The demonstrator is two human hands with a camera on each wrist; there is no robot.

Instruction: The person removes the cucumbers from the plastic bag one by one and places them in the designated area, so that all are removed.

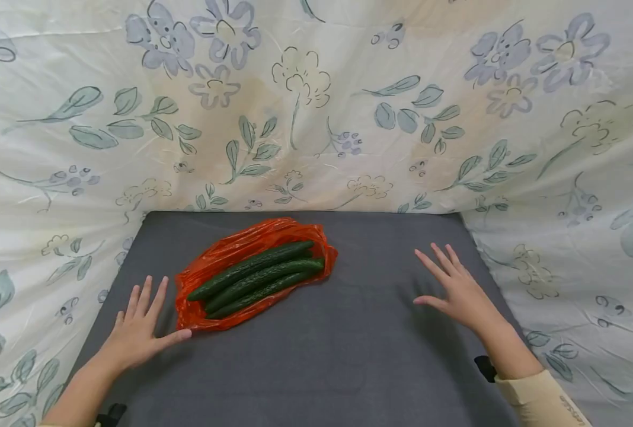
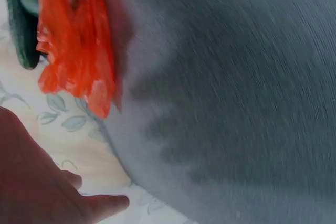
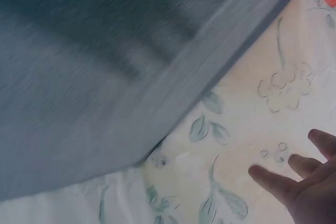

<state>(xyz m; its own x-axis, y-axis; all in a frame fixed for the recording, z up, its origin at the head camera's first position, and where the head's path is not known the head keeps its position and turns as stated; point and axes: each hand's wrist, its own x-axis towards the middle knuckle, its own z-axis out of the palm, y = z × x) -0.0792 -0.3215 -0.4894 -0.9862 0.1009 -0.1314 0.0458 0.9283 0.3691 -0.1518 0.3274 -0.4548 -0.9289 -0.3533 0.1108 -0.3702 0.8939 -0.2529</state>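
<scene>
Three dark green cucumbers (image 1: 258,277) lie side by side on a crumpled red plastic bag (image 1: 242,240) at the left of the table's middle. My left hand (image 1: 137,335), fingers spread, hovers by the bag's left end; its thumb tip overlaps the bag's edge in the head view, and I cannot tell if they touch. In the left wrist view, part of the bag (image 2: 79,40) and a cucumber end (image 2: 23,35) show beyond that hand (image 2: 42,182). On the other side, my right hand (image 1: 457,290) is held over the table with spread fingers, holding nothing.
A dark grey cloth (image 1: 348,344) covers the table. White floral fabric (image 1: 316,118) rises behind it and along both sides. Dark straps (image 1: 485,368) sit at the wrists, and a beige sleeve (image 1: 540,397) covers the right forearm.
</scene>
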